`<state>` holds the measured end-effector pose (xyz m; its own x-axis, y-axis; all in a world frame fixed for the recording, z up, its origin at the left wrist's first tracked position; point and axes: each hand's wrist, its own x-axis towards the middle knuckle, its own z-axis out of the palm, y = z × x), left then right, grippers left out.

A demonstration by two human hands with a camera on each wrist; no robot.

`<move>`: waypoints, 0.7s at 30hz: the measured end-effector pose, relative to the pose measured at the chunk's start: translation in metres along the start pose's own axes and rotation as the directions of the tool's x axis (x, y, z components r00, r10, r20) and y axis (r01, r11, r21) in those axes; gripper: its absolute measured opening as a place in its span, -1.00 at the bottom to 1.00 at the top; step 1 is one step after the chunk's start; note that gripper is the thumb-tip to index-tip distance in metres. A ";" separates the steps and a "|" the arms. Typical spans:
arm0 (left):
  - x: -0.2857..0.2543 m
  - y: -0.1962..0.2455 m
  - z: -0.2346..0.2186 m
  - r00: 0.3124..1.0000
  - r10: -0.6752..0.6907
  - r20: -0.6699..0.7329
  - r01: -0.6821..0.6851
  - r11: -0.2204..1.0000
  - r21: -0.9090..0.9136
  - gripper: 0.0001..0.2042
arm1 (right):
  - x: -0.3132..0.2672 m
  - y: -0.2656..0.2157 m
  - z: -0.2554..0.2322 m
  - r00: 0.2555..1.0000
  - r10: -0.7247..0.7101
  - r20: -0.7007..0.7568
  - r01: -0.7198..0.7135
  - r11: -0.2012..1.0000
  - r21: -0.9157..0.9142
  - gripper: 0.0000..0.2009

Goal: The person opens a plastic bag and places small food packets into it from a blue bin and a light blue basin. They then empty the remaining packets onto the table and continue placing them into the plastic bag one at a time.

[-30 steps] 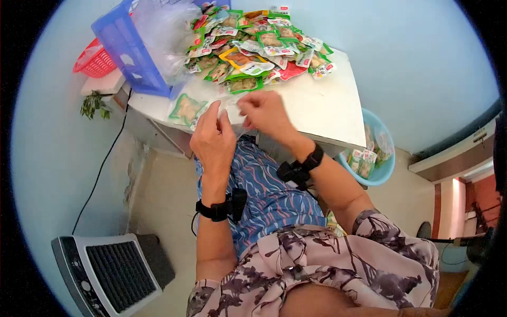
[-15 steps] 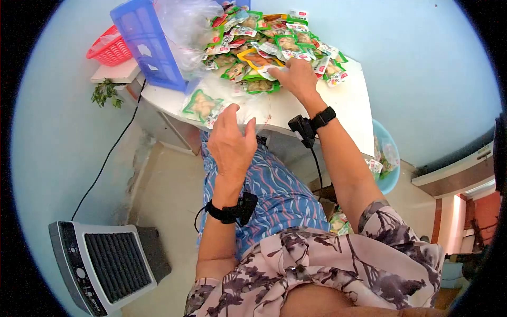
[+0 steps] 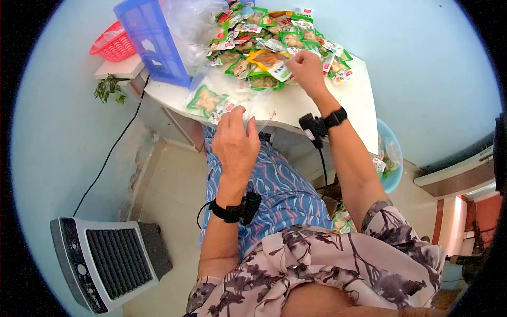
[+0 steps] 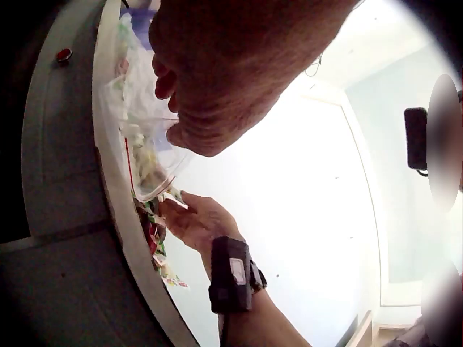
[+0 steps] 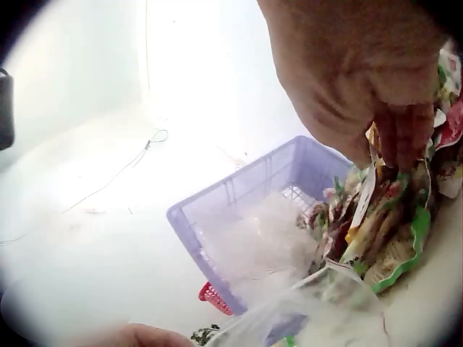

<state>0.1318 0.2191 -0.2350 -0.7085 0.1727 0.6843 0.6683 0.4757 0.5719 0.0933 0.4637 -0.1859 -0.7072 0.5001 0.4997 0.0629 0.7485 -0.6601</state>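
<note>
1. Clear bag (image 3: 238, 96): spread at the near edge of the white table (image 3: 355, 98); its film is held between the thumb and bent fingers of the left hand (image 3: 235, 142).
2. Green-edged packet (image 3: 207, 99): seen within the clear bag; its long axis is slanted from far left to near right, and its white printed end is directed toward the left hand.
3. Right hand (image 3: 309, 73): narrowed to a pinch, by which the edge of the yellow-edged packet (image 3: 268, 59) is gripped.
4. Yellow-edged packet: placed at the near face of the pile (image 3: 292, 40); its long axis is likewise slanted, with the white end pointed near right.
5. Pile: composed of green-, red- and white-marked packets, heaped in mixed directions.
6. Blue basket (image 3: 152, 42): positioned left of the pile, with bundled clear film (image 3: 196, 24) contained in it.
</note>
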 end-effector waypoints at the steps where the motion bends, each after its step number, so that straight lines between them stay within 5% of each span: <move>1: 0.000 -0.001 0.000 1.000 0.006 0.000 -0.006 1.000 -0.005 -0.71 | -0.003 -0.003 -0.005 0.998 -0.022 -0.056 0.023 1.000 0.012 -0.78; 3: 0.000 -0.002 0.001 1.000 0.018 -0.006 -0.018 1.000 -0.018 -0.74 | -0.012 -0.002 -0.021 0.985 -0.060 -0.162 0.065 0.998 0.027 -0.80; 6: 0.001 -0.004 0.002 0.999 0.034 -0.032 -0.035 0.999 -0.026 -0.78 | -0.041 -0.008 -0.053 0.998 0.049 -0.028 -0.033 0.909 0.415 -0.83; 9: 0.003 -0.005 0.004 0.997 0.042 -0.061 -0.043 0.999 -0.009 -0.81 | -0.078 -0.020 -0.076 0.986 0.166 -0.020 -0.131 0.842 0.523 -0.91; 12: 0.004 -0.006 0.003 0.996 0.024 -0.082 -0.025 1.000 -0.013 -0.83 | -0.112 -0.039 -0.086 0.942 0.308 0.134 -0.307 0.626 0.717 -0.91; 16: 0.005 -0.007 0.005 0.993 0.008 -0.121 -0.013 0.999 -0.038 -0.85 | -0.138 -0.042 -0.078 0.887 0.312 0.341 -0.457 0.483 0.747 -0.76; 21: 0.007 -0.001 0.002 0.995 -0.027 -0.095 0.025 0.999 -0.028 -0.87 | -0.146 -0.039 -0.049 0.857 0.335 0.392 -0.500 0.355 0.790 -0.77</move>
<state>0.1257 0.2216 -0.2323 -0.7019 0.0773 0.7081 0.6567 0.4554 0.6012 0.2282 0.3832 -0.2057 -0.8611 0.5083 -0.0125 -0.1804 -0.3284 -0.9271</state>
